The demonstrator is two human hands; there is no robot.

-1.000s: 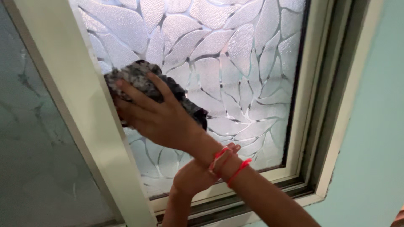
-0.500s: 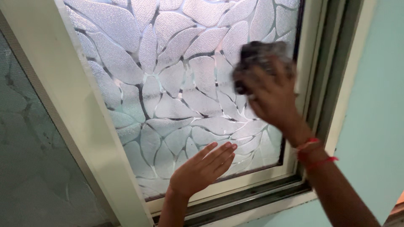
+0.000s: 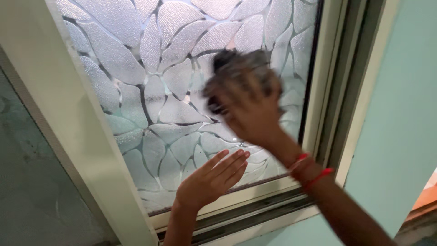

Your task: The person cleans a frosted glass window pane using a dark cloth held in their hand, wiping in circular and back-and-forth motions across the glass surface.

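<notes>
A window pane of frosted glass (image 3: pixel 136 82) with a leaf-like pattern fills the middle of the view. My right hand (image 3: pixel 252 111) presses a dark grey speckled cloth (image 3: pixel 236 64) against the glass right of centre; both are blurred by motion. A red thread band circles that wrist. My left hand (image 3: pixel 209 180) lies flat on the lower part of the pane with its fingers stretched out and together, holding nothing.
A cream window frame (image 3: pixel 68 118) runs diagonally down the left of the pane, with another frosted pane (image 3: pixel 32 182) beyond it. The frame's bottom rail and dark track (image 3: pixel 255 212) lie below. A pale green wall (image 3: pixel 400 114) stands to the right.
My right hand swept the cloth from the pane's left edge to the right side, then back toward the middle. My left hand went from under the right wrist to lying flat on the lower glass.
</notes>
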